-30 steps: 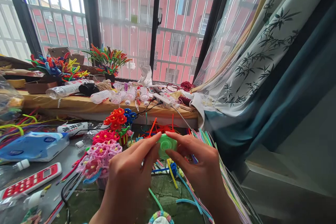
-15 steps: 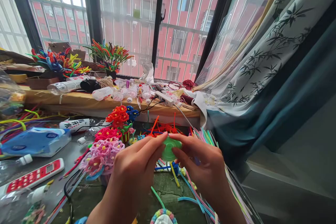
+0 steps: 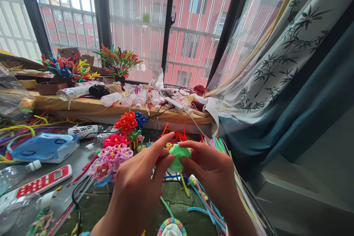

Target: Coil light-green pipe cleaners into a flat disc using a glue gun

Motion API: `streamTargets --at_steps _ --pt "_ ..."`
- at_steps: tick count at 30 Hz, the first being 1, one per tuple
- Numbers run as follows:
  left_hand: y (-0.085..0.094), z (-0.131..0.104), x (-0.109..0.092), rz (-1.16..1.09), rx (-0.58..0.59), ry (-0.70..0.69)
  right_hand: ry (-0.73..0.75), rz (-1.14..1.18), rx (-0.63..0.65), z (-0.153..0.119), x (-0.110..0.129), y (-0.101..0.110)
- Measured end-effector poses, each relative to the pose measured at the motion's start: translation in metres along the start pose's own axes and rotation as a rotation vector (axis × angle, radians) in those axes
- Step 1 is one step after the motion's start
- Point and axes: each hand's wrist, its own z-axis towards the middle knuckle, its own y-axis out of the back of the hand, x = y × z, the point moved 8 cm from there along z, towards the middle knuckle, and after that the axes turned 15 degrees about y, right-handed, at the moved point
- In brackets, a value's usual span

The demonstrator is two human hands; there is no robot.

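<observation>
A round light-green disc (image 3: 180, 158) is held up in front of me, its exact kind unclear. My right hand (image 3: 210, 164) pinches its right side, index finger on the top edge and thumb across the face. My left hand (image 3: 143, 175) has its thumb against the disc's left edge, while the index finger is raised off it. The left hand's other fingers are partly hidden. Below the hands, a pastel braided ring around a white centre (image 3: 172, 228) shows at the bottom edge, with a green pipe cleaner (image 3: 167, 207) above it.
Pipe-cleaner flowers (image 3: 114, 158) stand left of my hands. Further left are a blue tissue pack (image 3: 47, 148), a red-and-white remote-like device (image 3: 41, 182) and plastic bottles (image 3: 16, 175). Long pastel pipe cleaners (image 3: 249, 206) lie at right. The windowsill (image 3: 83, 108) holds bottles and a power strip (image 3: 174, 104).
My left index finger has lifted off the disc's top edge, and the left thumb has come onto its left side. The disc's face now shows more fully. The view has shifted slightly.
</observation>
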Motion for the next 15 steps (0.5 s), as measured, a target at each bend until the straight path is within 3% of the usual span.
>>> streamTargets --at_steps 6,11,13,15 --pt "-0.001 -0.002 0.000 -0.060 -0.027 0.018 -0.018 0.131 -0.054 0.000 -0.003 -0.002" --pt "0.001 -0.003 0.010 -0.064 0.110 0.138 -0.027 0.188 -0.091 0.001 -0.007 -0.001" --pt "0.008 -0.015 0.023 -0.003 0.130 0.179 -0.021 0.205 -0.100 0.002 -0.007 0.000" --pt "0.013 -0.043 0.045 0.127 0.186 0.213 -0.020 0.209 -0.094 0.002 -0.008 0.001"
